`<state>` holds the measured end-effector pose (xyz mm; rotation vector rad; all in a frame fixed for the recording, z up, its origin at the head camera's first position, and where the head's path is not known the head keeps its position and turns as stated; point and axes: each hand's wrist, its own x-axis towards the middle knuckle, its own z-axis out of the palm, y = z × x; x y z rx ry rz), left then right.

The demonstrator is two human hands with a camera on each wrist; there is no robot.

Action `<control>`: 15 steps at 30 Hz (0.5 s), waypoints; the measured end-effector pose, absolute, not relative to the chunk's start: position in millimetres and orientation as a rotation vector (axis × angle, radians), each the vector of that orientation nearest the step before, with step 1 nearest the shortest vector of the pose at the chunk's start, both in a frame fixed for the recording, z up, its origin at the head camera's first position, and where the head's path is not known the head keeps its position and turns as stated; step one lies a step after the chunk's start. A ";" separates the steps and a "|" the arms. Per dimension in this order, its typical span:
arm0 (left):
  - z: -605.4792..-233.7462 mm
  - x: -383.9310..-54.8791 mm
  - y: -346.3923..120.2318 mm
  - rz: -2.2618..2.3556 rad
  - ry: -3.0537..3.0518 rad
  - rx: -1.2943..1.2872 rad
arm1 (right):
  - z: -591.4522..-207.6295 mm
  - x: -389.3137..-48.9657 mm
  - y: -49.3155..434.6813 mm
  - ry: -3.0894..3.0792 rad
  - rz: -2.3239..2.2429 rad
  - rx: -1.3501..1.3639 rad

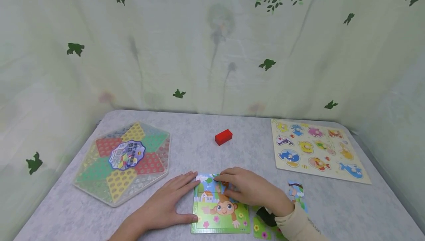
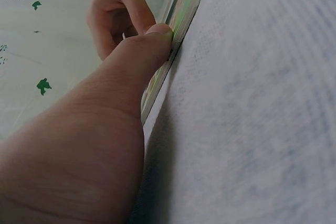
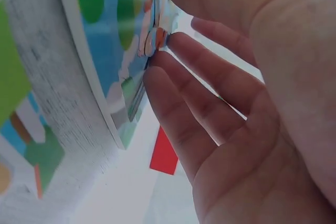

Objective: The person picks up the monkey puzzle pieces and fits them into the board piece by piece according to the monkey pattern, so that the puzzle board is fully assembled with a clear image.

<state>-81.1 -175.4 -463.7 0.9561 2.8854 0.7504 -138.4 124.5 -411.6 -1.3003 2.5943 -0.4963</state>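
A monkey jigsaw puzzle (image 1: 220, 211) lies on the table in front of me, showing a house, grass and flowers. My left hand (image 1: 170, 200) rests along its left side, fingers reaching the upper left corner and thumb touching the lower left edge. In the left wrist view the thumb (image 2: 160, 32) lies against the board's side. Over the puzzle's upper right, my right hand (image 1: 247, 187) touches the picture with extended fingertips. A piece near those fingertips has a slightly raised edge (image 3: 137, 98) in the right wrist view; the fingers partly hide it in the head view.
Loose puzzle pieces (image 1: 262, 230) lie right of the board, partly under the right forearm, with another piece (image 1: 296, 191) farther up. A red block (image 1: 223, 137) stands behind the puzzle. A hexagonal Chinese checkers box (image 1: 99, 193) is at left, an animal puzzle board (image 1: 323, 172) at right.
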 end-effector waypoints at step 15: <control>-462.1 -80.5 -176.5 0.747 2.893 0.982 | -403.7 -140.7 131.8 2.493 -0.594 -1.262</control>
